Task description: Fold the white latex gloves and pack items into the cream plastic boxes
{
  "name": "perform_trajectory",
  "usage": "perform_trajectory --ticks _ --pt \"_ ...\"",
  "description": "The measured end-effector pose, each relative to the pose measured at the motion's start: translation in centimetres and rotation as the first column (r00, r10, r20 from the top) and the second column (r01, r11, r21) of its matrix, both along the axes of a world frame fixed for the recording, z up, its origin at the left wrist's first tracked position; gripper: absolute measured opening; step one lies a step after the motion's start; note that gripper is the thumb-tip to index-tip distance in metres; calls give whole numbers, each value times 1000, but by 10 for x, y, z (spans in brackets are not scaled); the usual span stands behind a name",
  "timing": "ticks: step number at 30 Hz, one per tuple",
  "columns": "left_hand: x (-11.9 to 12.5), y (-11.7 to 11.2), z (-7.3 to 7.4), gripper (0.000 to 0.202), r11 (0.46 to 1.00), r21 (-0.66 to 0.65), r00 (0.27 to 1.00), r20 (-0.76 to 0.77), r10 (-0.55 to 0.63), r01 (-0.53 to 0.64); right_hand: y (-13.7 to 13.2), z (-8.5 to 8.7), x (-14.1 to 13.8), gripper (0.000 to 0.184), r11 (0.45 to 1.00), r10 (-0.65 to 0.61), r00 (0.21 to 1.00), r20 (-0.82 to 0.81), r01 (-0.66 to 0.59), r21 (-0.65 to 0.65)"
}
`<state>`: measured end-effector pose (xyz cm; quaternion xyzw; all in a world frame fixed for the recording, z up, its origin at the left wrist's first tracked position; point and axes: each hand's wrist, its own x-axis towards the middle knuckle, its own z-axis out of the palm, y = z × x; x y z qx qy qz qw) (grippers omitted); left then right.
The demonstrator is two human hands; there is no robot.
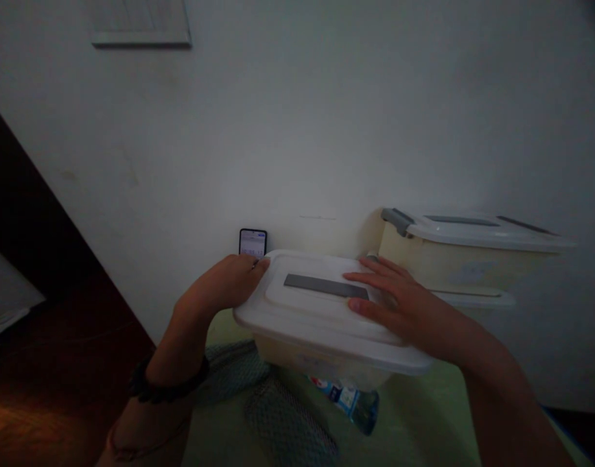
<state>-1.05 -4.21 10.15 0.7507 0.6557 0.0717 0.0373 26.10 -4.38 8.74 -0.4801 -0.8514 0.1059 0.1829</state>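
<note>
A white plastic storage box with a white lid and a grey strip on top is held up in front of me. My left hand grips the lid's left edge, fingers curled over the rim. My right hand lies flat on the right side of the lid, fingers stretched out toward the grey strip. A dark bracelet sits on my left wrist.
Two more lidded boxes are stacked against the white wall at right. A phone with a lit screen leans on the wall behind the box. Below lie a plastic bottle, a greenish cloth and a pale green surface. Dark wood floor at left.
</note>
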Motion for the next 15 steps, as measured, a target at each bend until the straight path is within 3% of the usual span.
perform_trajectory --ticks 4,9,15 --pt "-1 0 -1 69 1000 25 1000 -8 -10 10 -1 2 -2 47 998 68 997 -37 -68 -11" --pt "-2 1 -2 66 999 25 996 -80 -26 28 -1 5 -5 34 998 57 991 -122 -62 -33" --pt "1 -2 0 59 998 3 984 -170 -54 55 -4 0 -10 35 1000 21 997 -70 -21 -7"
